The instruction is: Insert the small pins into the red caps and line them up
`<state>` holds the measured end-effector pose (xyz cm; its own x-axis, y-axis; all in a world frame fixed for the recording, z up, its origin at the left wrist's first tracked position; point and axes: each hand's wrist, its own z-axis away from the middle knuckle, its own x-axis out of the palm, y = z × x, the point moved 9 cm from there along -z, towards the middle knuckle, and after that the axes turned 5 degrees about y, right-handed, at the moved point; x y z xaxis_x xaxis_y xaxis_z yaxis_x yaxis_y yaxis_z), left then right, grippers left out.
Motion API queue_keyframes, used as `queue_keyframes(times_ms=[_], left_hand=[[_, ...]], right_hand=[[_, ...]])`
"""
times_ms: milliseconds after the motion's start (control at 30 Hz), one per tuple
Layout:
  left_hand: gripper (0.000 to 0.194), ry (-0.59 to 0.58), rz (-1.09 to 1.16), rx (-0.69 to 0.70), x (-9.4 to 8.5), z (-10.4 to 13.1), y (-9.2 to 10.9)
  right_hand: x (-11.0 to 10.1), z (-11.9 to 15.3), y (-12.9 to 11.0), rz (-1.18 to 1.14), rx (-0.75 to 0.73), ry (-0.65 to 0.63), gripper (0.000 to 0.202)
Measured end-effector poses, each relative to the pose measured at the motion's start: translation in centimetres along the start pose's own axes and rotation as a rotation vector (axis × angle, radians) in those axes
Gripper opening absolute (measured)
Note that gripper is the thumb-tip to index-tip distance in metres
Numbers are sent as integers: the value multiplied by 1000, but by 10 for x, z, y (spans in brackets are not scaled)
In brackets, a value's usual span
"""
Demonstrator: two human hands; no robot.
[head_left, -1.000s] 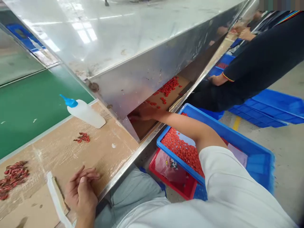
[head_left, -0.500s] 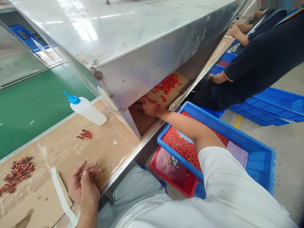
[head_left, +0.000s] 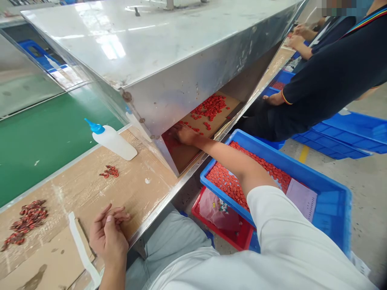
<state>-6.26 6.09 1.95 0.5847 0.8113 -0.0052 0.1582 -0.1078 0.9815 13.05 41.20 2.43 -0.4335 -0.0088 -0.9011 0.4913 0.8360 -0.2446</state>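
Two bare hands work at a worktop in the head view. At the centre of the frame, the right hand reaches beneath a metal hood, near loose red pieces scattered on brown board; its fingers lie in shadow, and whether its grip holds anything cannot be told. At lower left, the left hand rests with fingers loosely curled, grip half open, near a white strip. A pile of dark-red pieces lies at far left; a white bottle is at centre left. Right of centre, a blue bin holds red discs near a co-worker's dark sleeve.
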Motion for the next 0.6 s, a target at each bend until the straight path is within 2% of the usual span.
queue_keyframes(times_ms=[167, 333, 400, 500, 600], left_hand=[[30, 3, -69, 21, 0, 1, 3], [32, 28, -127, 33, 0, 1, 7], [32, 31, -108, 26, 0, 1, 6], [32, 32, -87, 15, -1, 1, 5], [32, 26, -96, 9, -1, 1, 4]], right_hand=[[-10, 5, -6, 93, -34, 35, 40], [-21, 1, -11, 115, 12, 80, 49], [-17, -5, -18, 109, -21, 71, 51], [-1, -14, -27, 111, -83, -8, 55], [14, -18, -27, 115, -74, -76, 59]])
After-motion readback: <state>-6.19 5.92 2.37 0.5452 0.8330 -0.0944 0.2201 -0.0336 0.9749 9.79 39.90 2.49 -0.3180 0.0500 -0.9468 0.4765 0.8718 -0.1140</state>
